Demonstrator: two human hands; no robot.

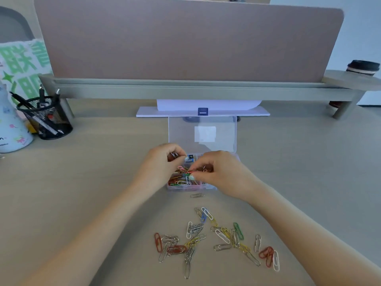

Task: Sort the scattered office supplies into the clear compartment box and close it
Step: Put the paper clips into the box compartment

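Bare desk (309, 162) flanks the box (233, 157); pen cup (46, 118) stands far left

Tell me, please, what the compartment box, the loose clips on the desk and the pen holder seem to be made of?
The compartment box looks like clear, glossy plastic: the desk shows through its open lid. The loose paper clips appear to be bent wire, some bare silvery metal, others probably colour-coated. The pen holder looks like black mesh, likely metal, since the pens show through it.
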